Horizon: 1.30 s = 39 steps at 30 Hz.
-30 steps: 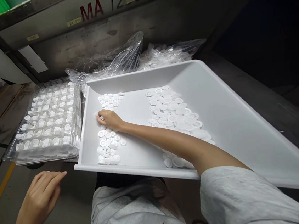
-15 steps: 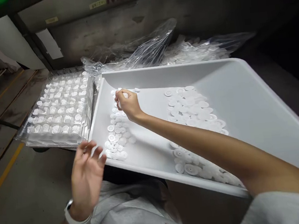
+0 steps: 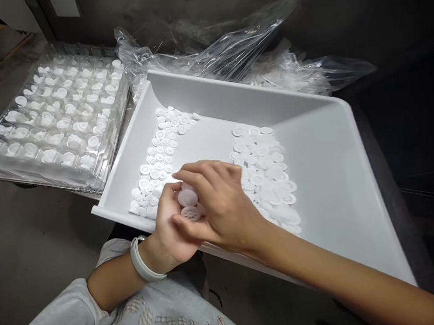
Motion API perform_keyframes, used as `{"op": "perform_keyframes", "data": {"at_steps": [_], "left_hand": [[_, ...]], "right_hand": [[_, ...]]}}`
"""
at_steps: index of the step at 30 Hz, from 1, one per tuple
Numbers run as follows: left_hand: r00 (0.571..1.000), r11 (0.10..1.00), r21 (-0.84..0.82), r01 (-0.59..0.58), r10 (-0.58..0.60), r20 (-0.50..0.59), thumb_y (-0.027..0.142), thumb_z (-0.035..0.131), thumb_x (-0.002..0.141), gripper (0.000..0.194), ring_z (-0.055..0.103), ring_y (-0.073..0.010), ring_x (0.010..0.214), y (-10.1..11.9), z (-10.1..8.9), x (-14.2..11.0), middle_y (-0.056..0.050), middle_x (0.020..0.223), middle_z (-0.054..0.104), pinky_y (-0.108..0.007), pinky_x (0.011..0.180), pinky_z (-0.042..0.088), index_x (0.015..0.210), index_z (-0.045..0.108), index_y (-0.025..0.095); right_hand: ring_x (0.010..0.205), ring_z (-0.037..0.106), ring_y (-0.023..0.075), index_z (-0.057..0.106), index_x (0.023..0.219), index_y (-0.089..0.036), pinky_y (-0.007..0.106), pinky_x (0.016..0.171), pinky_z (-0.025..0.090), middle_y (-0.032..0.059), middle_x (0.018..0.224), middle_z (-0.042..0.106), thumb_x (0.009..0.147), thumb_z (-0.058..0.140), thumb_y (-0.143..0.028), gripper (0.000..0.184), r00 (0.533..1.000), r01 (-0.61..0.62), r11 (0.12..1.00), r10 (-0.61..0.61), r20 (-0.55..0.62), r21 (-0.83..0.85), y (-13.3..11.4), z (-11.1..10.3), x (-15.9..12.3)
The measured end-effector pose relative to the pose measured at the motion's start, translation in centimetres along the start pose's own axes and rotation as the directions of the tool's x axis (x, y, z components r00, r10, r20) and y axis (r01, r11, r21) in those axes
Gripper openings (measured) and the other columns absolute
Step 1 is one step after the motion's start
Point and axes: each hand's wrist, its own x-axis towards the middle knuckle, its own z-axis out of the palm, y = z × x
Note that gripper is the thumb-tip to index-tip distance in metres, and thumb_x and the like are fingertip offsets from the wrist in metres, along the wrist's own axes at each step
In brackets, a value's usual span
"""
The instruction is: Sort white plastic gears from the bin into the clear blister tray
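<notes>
My two hands meet over the near edge of a white tray (image 3: pixel 323 136). My left hand (image 3: pixel 167 229), with a white wristband, cups small white round plastic parts (image 3: pixel 189 205). My right hand (image 3: pixel 215 204) is closed over them, fingers pinching the top part. Inside the tray a strip of small white toothed discs (image 3: pixel 160 155) runs along the left side, and a pile of larger white discs (image 3: pixel 266 170) lies in the middle.
A clear blister tray (image 3: pixel 56 112) filled with white parts sits left of the white tray. Crumpled clear plastic bags (image 3: pixel 236 52) holding more white parts lie behind it. Grey machine surface surrounds everything; my grey shirt is at the bottom.
My right hand drew back from the far left strip of discs to the near edge. My left hand rose to meet it, and both now hold white parts together.
</notes>
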Motion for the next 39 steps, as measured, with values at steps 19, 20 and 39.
{"op": "perform_keyframes", "data": {"at_steps": [19,20,39], "left_hand": [[0.999,0.998,-0.060,0.001,0.002,0.053,0.018,0.051,0.084,0.031,0.067,-0.0093,0.095,-0.3,0.0,0.4,0.003,0.115,0.069,-0.028,0.099,0.051,0.111,0.064,0.025],[0.998,0.999,-0.048,-0.003,0.007,0.069,0.017,0.052,0.084,0.033,0.066,-0.0106,0.101,-0.3,-0.1,0.4,0.003,0.119,0.068,-0.028,0.100,0.050,0.114,0.063,0.026],[0.989,0.999,0.041,0.029,-0.035,0.145,0.012,0.059,0.082,0.043,0.060,-0.0171,0.123,-0.2,-0.5,0.3,0.003,0.117,0.070,-0.039,0.118,0.036,0.121,0.064,0.030]], "right_hand": [[0.085,0.064,0.0163,0.060,0.103,-0.026,0.034,0.070,0.055,0.0034,0.093,0.065,0.085,0.066,-0.012,0.023,0.993,-0.094,0.978,0.105,-0.052,0.185,2.1,-4.8,-1.2],[0.081,0.063,0.0156,0.060,0.104,-0.025,0.033,0.068,0.054,0.0035,0.092,0.065,0.084,0.066,-0.011,0.025,0.996,-0.051,0.996,0.056,-0.065,0.074,2.4,-4.9,-1.3],[0.079,0.061,0.0192,0.058,0.106,-0.017,0.035,0.061,0.050,0.0109,0.095,0.066,0.080,0.067,-0.001,0.032,0.991,0.129,0.975,-0.133,-0.012,-0.182,3.7,-4.5,-1.6]]}}
